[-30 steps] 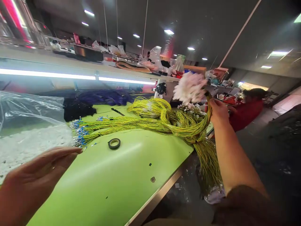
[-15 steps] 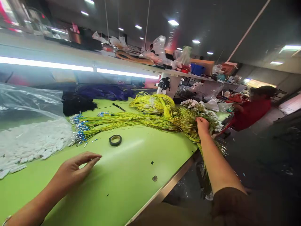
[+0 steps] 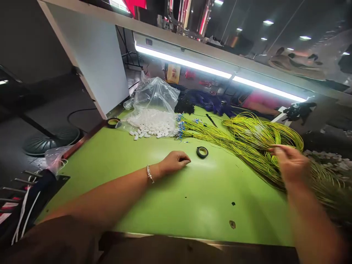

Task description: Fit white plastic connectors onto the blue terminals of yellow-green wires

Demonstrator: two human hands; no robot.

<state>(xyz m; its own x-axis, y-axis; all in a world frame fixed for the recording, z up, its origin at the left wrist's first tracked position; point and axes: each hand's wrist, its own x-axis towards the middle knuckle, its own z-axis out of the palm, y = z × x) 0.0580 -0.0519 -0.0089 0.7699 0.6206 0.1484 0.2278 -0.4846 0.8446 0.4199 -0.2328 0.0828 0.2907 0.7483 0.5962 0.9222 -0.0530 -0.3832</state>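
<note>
A long bundle of yellow-green wires [image 3: 233, 146] runs across the green table, with blue-and-silver terminals [image 3: 180, 126] at its left end. Over the bundle's right part, my right hand [image 3: 294, 165] is closed in a pinch, slightly blurred; whatever is between its fingertips does not show. My left hand [image 3: 176, 161] rests low above the table with thumb and fingertips together and nothing visible in them. Just beyond its fingertips lies a roll of black tape [image 3: 202, 152]. A coiled bunch of yellow-green wires [image 3: 255, 128] sits behind my right hand.
A clear plastic bag [image 3: 156, 95] with white connector housings [image 3: 152, 124] stands at the back left, near another tape roll [image 3: 113, 123]. A dark slim tool [image 3: 211, 120] lies behind the wires. Dark blue wire bundles [image 3: 210, 101] lie below the lamp [image 3: 184, 62].
The view has swung left. My right hand has left the white-connector ends at the right and moved back along the wires. My left hand's thumb and fingertips have closed together.
</note>
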